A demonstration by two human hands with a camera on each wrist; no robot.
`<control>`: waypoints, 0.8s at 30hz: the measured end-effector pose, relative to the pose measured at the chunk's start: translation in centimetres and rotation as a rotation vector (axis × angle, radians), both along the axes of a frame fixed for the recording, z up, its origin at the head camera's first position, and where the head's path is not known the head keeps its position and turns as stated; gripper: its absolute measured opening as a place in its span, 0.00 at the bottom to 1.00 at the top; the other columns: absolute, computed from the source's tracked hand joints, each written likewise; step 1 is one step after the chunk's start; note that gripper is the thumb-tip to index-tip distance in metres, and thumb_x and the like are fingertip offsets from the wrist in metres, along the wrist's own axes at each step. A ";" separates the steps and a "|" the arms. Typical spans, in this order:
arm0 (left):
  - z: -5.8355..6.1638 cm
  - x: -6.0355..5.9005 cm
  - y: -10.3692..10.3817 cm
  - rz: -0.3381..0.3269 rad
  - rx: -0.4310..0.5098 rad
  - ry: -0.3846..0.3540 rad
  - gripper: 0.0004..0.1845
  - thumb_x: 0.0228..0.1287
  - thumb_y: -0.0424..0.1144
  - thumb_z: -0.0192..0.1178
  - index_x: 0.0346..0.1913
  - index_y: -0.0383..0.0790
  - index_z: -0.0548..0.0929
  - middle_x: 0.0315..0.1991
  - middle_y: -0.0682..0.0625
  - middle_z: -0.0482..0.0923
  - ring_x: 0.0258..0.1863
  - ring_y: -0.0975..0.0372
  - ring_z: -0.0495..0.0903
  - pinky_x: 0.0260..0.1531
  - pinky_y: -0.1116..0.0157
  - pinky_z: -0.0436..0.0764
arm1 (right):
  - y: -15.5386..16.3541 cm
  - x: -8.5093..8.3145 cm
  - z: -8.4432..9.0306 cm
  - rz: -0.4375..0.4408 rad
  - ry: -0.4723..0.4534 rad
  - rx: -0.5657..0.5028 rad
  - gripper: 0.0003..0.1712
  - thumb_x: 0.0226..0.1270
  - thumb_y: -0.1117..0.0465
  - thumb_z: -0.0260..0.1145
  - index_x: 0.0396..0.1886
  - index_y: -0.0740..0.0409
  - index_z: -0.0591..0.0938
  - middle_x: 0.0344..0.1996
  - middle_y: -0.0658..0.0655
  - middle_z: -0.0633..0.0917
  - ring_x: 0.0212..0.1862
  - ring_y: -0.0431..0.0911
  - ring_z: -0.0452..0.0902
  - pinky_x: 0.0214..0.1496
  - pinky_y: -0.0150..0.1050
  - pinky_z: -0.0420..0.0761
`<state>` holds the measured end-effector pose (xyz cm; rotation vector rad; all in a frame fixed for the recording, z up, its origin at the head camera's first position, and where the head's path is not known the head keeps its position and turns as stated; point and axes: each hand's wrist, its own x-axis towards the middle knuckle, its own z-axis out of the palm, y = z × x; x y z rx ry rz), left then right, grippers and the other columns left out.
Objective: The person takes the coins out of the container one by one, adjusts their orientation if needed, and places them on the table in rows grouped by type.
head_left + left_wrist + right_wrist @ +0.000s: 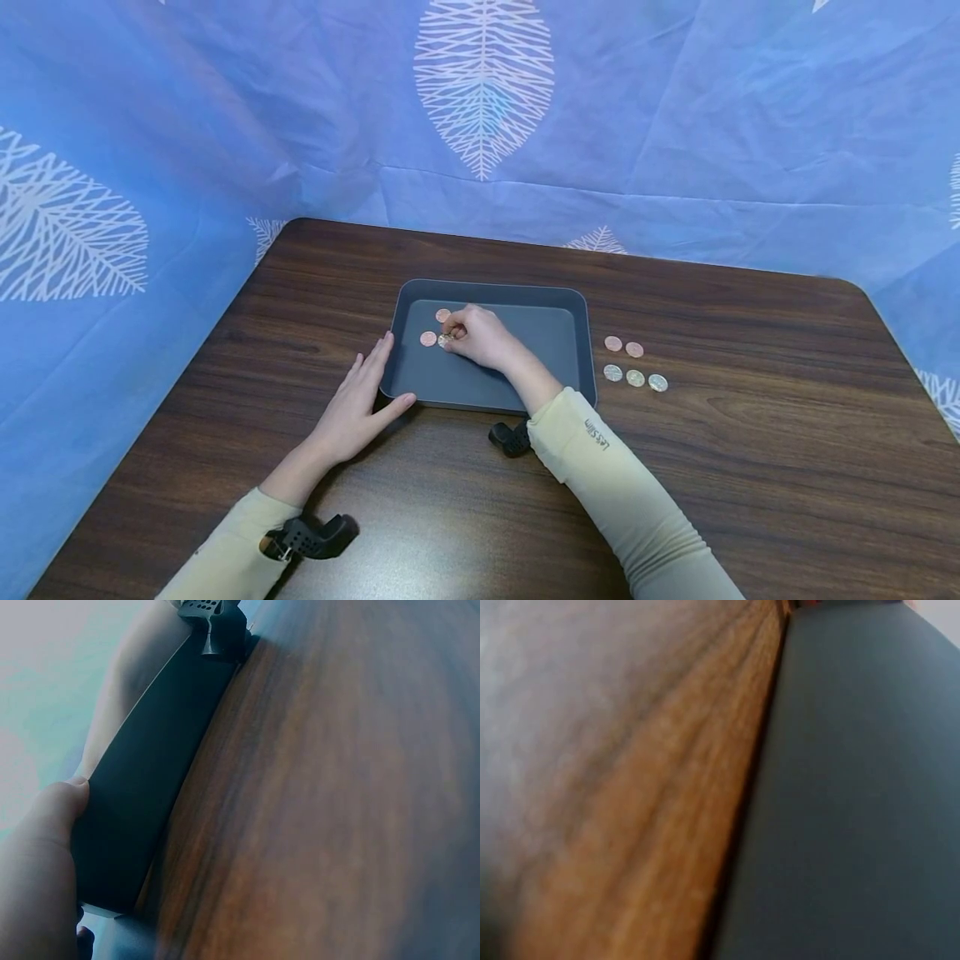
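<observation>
Brown table [750, 433], gray tray [551, 333] near its middle, five coins [635, 378] to the right.
Left hand [352, 421] spreads against the tray's left end; right hand [480, 337] pinches a coin [443, 341] in its left part, beside two copper coins [428, 339]. A loose pinch could drop it, or a knuckle could nudge those neighbors.

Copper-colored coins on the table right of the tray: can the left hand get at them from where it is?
Probably not easily: the left hand is at the left end of the gray tray, and that tray and the right forearm lie between it and the copper-colored coins.
</observation>
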<state>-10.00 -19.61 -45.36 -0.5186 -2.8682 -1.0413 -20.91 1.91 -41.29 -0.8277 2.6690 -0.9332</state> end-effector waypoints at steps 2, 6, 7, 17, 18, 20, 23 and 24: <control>0.0 0.0 0.1 0.003 -0.003 -0.004 0.46 0.68 0.58 0.54 0.77 0.48 0.38 0.76 0.51 0.39 0.74 0.60 0.41 0.70 0.51 0.39 | 0.1 0.0 0.1 0.009 -0.012 0.004 0.07 0.61 0.65 0.69 0.38 0.63 0.83 0.27 0.52 0.77 0.33 0.44 0.69 0.38 0.35 0.71; 0.1 0.0 0.2 0.010 -0.007 -0.010 0.46 0.67 0.58 0.54 0.77 0.48 0.39 0.76 0.50 0.40 0.74 0.59 0.41 0.70 0.51 0.40 | 0.3 0.0 0.1 0.028 -0.032 0.006 0.07 0.60 0.65 0.70 0.36 0.63 0.82 0.28 0.52 0.79 0.31 0.43 0.70 0.38 0.34 0.72; 0.1 0.0 0.2 0.012 -0.007 -0.011 0.47 0.67 0.58 0.54 0.77 0.48 0.39 0.76 0.50 0.40 0.74 0.59 0.41 0.70 0.50 0.40 | 0.3 0.0 0.1 0.034 -0.032 0.012 0.08 0.60 0.65 0.70 0.36 0.63 0.81 0.28 0.52 0.79 0.31 0.43 0.70 0.39 0.34 0.72; 0.2 0.1 0.2 0.014 -0.002 -0.017 0.46 0.67 0.58 0.54 0.77 0.48 0.39 0.76 0.52 0.40 0.74 0.60 0.42 0.70 0.51 0.40 | 0.2 0.0 0.5 0.054 -0.054 0.094 0.09 0.60 0.63 0.68 0.38 0.64 0.81 0.33 0.54 0.80 0.39 0.46 0.71 0.46 0.37 0.73; 0.2 0.1 0.2 0.014 -0.002 -0.016 0.46 0.67 0.58 0.54 0.77 0.48 0.40 0.76 0.51 0.40 0.74 0.60 0.42 0.70 0.51 0.40 | 0.2 0.0 0.5 0.053 -0.057 0.096 0.10 0.60 0.63 0.68 0.38 0.64 0.81 0.33 0.55 0.80 0.40 0.47 0.71 0.46 0.37 0.73; 0.2 0.0 0.3 0.014 -0.003 -0.017 0.47 0.67 0.58 0.54 0.77 0.48 0.39 0.76 0.50 0.41 0.74 0.60 0.42 0.70 0.51 0.40 | 0.2 0.0 0.5 0.052 -0.061 0.096 0.10 0.60 0.63 0.68 0.38 0.64 0.81 0.34 0.55 0.80 0.40 0.47 0.72 0.46 0.37 0.74; 0.2 0.0 0.3 0.014 -0.005 -0.014 0.47 0.67 0.58 0.55 0.77 0.47 0.39 0.76 0.48 0.41 0.74 0.59 0.42 0.70 0.51 0.40 | 0.2 -0.1 0.5 0.053 -0.059 0.090 0.10 0.60 0.63 0.68 0.38 0.64 0.81 0.34 0.55 0.81 0.39 0.46 0.73 0.46 0.37 0.75; 0.3 0.0 0.3 0.014 -0.005 -0.014 0.47 0.67 0.57 0.55 0.77 0.47 0.39 0.76 0.48 0.42 0.74 0.59 0.42 0.70 0.51 0.40 | 0.2 -0.1 0.5 0.054 -0.058 0.087 0.10 0.60 0.63 0.68 0.38 0.64 0.81 0.34 0.55 0.81 0.39 0.46 0.73 0.45 0.36 0.75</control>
